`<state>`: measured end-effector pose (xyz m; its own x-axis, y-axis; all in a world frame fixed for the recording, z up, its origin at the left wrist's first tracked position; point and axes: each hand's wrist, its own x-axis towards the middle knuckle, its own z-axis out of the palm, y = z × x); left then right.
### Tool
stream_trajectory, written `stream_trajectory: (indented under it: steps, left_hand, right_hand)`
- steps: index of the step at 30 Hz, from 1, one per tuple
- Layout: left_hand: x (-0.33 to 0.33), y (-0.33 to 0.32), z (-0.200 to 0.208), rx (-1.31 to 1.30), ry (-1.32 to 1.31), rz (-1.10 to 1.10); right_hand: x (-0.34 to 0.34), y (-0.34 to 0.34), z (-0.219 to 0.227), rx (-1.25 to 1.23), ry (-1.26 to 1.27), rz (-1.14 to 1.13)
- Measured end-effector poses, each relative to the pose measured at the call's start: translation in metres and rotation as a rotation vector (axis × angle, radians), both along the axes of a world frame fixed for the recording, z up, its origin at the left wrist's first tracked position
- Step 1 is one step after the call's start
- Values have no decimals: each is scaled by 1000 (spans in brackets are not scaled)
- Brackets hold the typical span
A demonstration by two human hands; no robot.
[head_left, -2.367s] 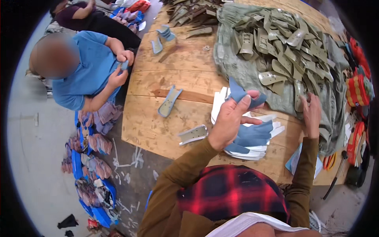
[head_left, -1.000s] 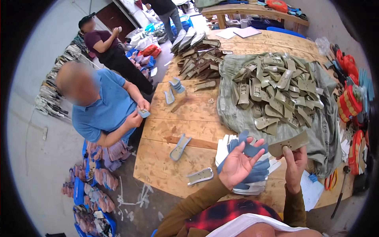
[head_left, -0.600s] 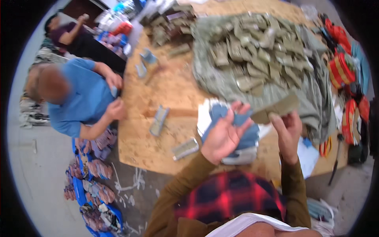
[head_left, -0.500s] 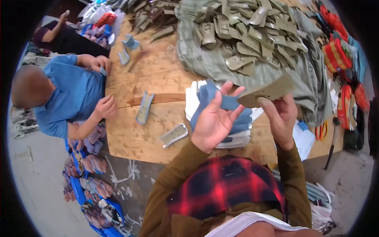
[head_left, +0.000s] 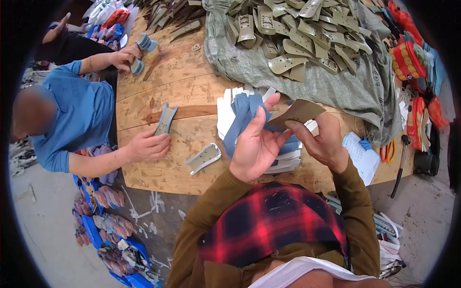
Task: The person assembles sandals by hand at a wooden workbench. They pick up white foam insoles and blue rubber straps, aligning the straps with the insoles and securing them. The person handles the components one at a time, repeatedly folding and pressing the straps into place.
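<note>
My right hand [head_left: 324, 141] pinches an olive curved insole board [head_left: 300, 113] with small holes, thumb on top. The board's left end lies against the fingers of my left hand [head_left: 254, 149], which is palm up with thumb and index finger spread apart. Behind and under my left hand are blue strips [head_left: 240, 117], heaped on a stack of white strips [head_left: 224, 115]. To the left, a white-edged insole board [head_left: 204, 159] lies on the wooden table [head_left: 192, 96]. Parts of my left fingers are hidden by the board.
At the left, a co-worker [head_left: 72, 110] touches a blue-edged board [head_left: 166, 119]; their other hand is by blue-edged pieces [head_left: 137, 66]. Olive boards [head_left: 297, 41] pile on a grey-green sack [head_left: 230, 62] at the back. Paper [head_left: 360, 156], orange-handled scissors [head_left: 387, 151] and a hammer [head_left: 401, 165] are at the right.
My right hand has brought the insole board left and lower, its end now at my left fingers. The co-worker's hands have reached onto the table to the blue-edged boards.
</note>
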<state>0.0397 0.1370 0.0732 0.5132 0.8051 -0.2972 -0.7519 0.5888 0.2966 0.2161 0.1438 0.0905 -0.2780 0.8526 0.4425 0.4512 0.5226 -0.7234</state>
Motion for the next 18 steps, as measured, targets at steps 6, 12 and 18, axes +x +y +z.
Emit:
stream_trajectory:
  steps: [6,12,18]
  left_hand:
    - [2,0,-1,19,38,-6]
    - [3,0,0,31,66,-13]
    - [3,0,1,42,64,-20]
  right_hand:
    - [1,0,-1,9,2,-6]
    - [1,-1,-2,25,-8,-13]
    - [2,-1,-5,16,-6,-15]
